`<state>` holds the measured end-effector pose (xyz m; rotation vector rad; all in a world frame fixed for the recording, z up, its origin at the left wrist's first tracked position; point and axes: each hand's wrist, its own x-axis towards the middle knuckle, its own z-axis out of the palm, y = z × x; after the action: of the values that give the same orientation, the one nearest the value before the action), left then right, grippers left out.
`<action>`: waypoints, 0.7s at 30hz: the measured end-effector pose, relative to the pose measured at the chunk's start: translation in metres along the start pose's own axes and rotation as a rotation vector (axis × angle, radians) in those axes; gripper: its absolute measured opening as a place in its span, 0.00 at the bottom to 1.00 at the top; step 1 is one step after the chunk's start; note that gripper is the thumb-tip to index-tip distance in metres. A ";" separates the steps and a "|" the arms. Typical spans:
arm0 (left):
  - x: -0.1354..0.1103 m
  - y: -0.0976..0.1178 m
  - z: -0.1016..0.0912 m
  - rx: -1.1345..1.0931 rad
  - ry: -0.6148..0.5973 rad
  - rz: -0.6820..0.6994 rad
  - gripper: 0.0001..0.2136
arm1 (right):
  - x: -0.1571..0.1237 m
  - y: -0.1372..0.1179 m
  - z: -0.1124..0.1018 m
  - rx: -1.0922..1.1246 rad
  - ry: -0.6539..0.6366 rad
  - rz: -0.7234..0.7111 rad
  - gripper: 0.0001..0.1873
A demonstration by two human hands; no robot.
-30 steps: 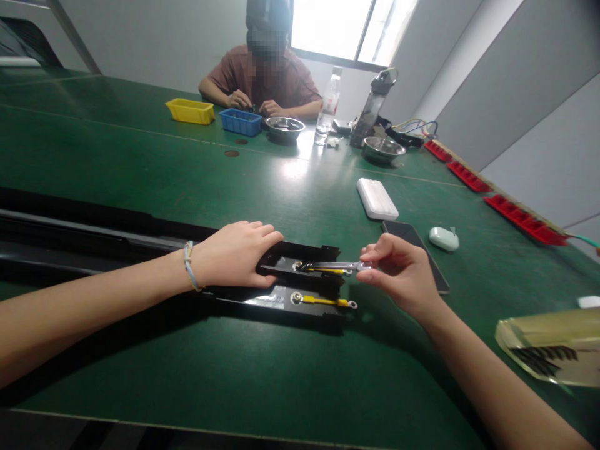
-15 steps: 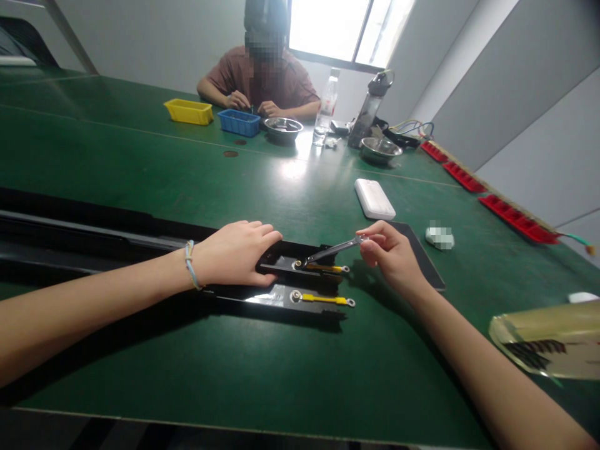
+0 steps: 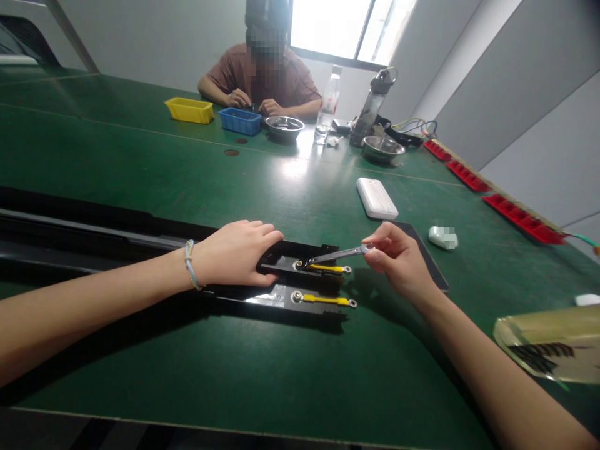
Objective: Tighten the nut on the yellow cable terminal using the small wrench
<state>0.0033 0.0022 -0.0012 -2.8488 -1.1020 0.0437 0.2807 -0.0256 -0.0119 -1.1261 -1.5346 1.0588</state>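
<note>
Two long black metal rails lie side by side on the green table. My left hand (image 3: 241, 253) is closed across the far rail (image 3: 323, 253), thumb on the near side and fingers over the far edge. My right hand (image 3: 396, 256) pinches the outer end of a small silver wrench (image 3: 340, 254). The wrench's other end is just right of the nut (image 3: 299, 265) in the far rail; whether they touch I cannot tell. From that nut a yellow wire (image 3: 330, 269) with a ring terminal runs right. A matching nut (image 3: 297, 297) and yellow wire (image 3: 325, 300) sit on the near rail (image 3: 276, 300).
Right of the rails are a white box-like device (image 3: 377, 198), a dark flat pad (image 3: 429, 262), a white mouse (image 3: 443, 237) and a yellowish bottle (image 3: 544, 344). Across the table (image 3: 140, 162) a person sits behind a yellow bin (image 3: 190, 111), a blue bin (image 3: 240, 122) and a metal bowl (image 3: 284, 128).
My right hand has moved slightly right and down with the wrench, which lies flatter; its working end has shifted right from the nut. My left hand stays on the rail.
</note>
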 end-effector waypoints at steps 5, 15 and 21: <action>0.000 0.000 0.001 0.002 0.008 0.003 0.25 | -0.009 -0.011 0.012 -0.049 0.004 -0.122 0.18; 0.000 0.000 0.001 0.004 0.006 0.002 0.25 | -0.012 -0.015 0.012 -0.139 0.007 -0.152 0.17; 0.000 0.000 0.001 0.007 0.005 0.003 0.25 | -0.006 -0.013 0.008 -0.085 -0.007 -0.099 0.17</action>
<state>0.0034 0.0018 -0.0018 -2.8433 -1.0944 0.0402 0.2712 -0.0352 -0.0020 -1.0929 -1.6369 0.9403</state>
